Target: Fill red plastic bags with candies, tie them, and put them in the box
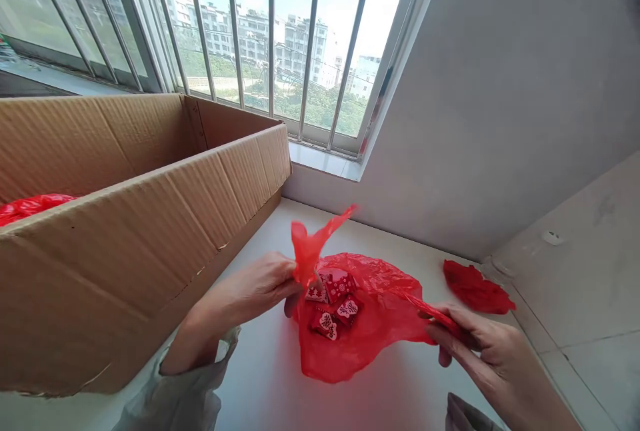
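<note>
In the head view, the left hand was closed in a narrow grip on the upright, gathered handle of a red plastic bag, with 2 thin ends of the film sticking up above the fingers. The right hand held the bag's opposite side, drawn out into a twisted strip between thumb and fingers. The bag lay spread between the 2 hands on a white tabletop, its mouth open. Inside, toward the left hand, at least 4 small red printed packets sat in a cluster, some overlapping; white patches with dark characters showed on several of them.

To the left of the bag stood a large open cardboard box, its near wall close to the left forearm. Some red plastic film showed inside the box, partly hidden by that wall. Beyond the right hand, a crumpled red plastic piece lay on the tabletop near the wall corner, well apart from the box. A grey sleeve covered part of the left forearm. Behind the tabletop, a barred window looked out on pale buildings and green trees.
</note>
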Demonstrator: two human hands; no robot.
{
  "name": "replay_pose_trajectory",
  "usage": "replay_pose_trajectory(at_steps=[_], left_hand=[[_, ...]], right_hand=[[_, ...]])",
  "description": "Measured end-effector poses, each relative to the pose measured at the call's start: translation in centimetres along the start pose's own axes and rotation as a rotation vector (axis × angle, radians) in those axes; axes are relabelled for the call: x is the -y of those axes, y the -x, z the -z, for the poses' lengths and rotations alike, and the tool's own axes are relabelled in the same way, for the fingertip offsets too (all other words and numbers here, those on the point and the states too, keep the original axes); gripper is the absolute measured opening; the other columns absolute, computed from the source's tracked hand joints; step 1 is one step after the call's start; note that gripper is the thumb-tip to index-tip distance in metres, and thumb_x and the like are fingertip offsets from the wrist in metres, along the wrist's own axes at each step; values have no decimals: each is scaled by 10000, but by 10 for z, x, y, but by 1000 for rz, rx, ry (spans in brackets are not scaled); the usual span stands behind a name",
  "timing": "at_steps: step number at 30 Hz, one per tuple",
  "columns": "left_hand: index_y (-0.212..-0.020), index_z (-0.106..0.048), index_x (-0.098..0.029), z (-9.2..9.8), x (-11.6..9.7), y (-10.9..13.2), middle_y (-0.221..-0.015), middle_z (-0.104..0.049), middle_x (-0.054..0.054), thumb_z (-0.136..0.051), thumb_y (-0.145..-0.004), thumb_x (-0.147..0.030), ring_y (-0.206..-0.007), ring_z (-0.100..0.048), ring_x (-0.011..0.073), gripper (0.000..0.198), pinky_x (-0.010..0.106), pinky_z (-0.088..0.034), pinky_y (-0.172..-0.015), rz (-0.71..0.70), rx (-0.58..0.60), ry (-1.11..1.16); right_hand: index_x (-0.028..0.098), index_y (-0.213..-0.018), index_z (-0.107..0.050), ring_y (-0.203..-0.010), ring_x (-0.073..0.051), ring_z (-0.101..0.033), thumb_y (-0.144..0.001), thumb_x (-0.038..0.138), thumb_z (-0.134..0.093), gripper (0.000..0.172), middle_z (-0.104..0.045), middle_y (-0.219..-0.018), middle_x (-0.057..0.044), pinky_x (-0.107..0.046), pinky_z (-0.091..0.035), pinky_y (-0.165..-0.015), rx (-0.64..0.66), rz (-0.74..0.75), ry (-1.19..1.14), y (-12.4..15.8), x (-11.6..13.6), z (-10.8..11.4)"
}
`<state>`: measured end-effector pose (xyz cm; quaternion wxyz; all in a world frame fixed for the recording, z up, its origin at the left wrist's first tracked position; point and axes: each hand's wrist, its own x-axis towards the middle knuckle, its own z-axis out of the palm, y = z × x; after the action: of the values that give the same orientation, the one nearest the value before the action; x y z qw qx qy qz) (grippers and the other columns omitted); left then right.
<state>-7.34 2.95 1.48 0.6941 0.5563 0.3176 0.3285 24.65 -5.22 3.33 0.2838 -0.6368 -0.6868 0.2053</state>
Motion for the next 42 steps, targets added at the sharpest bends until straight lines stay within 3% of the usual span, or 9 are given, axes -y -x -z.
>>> replay_pose_trajectory(at_steps=[5, 8, 14, 18, 23, 28, 33, 37, 42], left_hand=[[-843, -726, -188, 19, 6, -20, -550, -530, -29, -591, -883, -470, -500, -503, 93, 315, 202, -404, -524, -318, -238, 183], [-885, -740, -178, 30, 13, -23, -555, -473, -37, -629, -858, -476, -485, -444, 64, 319, 176, -354, -481, -300, -315, 315], [-936, -758, -174, 28, 13, -19, -560, -463, -19, -533, -894, -546, -545, -435, 94, 437, 219, -371, -561, -209, -306, -18], [-812, -718, -171, 28, 13, -18, -584, -449, -20, -457, -910, -576, -620, -462, 127, 492, 251, -373, -622, -164, -400, -306], [-744, -501, -191, 17, 18, -24, -677, -475, -29, -468, -888, -596, -628, -439, 137, 431, 258, -347, -586, -83, -352, -636], [-1009, -488, -193, -9, 27, -27, -702, -506, -19, -401, -912, -624, -644, -473, 174, 450, 268, -334, -588, -53, -341, -969], [-1152, -492, -120, -44, 27, -31, -644, -542, 19, -278, -941, -641, -612, -534, 218, 602, 295, -301, -555, 43, -349, -1221], [-1157, -503, -106, -60, 24, -36, -674, -576, 49, -306, -986, -361, -608, -569, 227, 364, 295, -233, -507, 150, -304, -1318], [-1092, -535, -152, -34, 17, -33, -534, -546, -22, -307, -866, -137, -515, -508, 172, 322, 272, -302, -532, 87, -319, -1054]], right_hand=[[249, -853, -713, -595, -91, -637, -756, 299, -741, 113, -699, -832, 24, -210, -567, -616, -550, -33, -716, -16, -4, 2], [234, -817, -695, -655, -67, -662, -718, 226, -770, 124, -711, -912, 32, -161, -578, -659, -666, -94, -956, -26, -13, 5], [216, -786, -678, -692, -72, -656, -687, 218, -794, 152, -676, -784, 46, -120, -567, -641, -715, -150, -979, -19, 5, 9], [231, -812, -683, -650, -82, -613, -712, 283, -782, 150, -669, -815, 37, -147, -547, -566, -718, -134, -760, -8, 4, 14], [232, -850, -730, -662, -154, -603, -663, 442, -785, 286, -687, -824, -25, -217, -513, -530, -414, -195, -285, -7, -19, 22], [231, -714, -691, -890, -202, -599, -669, 491, -755, 271, -655, -892, -30, -225, -478, -677, -412, -75, -106, -10, -12, 18], [215, -713, -675, -659, -132, -511, -726, 485, -719, 274, -593, -702, 10, -204, -396, -531, -255, -229, -262, -7, 10, 11], [205, -659, -661, -561, -106, -478, -737, 429, -735, 249, -563, -607, 21, -205, -396, -496, -170, -195, -541, -11, 9, 6], [244, -784, -702, -755, -162, -649, -799, 370, -700, 128, -704, -836, -2, -269, -521, -625, -510, -103, -886, -25, -12, 10]])
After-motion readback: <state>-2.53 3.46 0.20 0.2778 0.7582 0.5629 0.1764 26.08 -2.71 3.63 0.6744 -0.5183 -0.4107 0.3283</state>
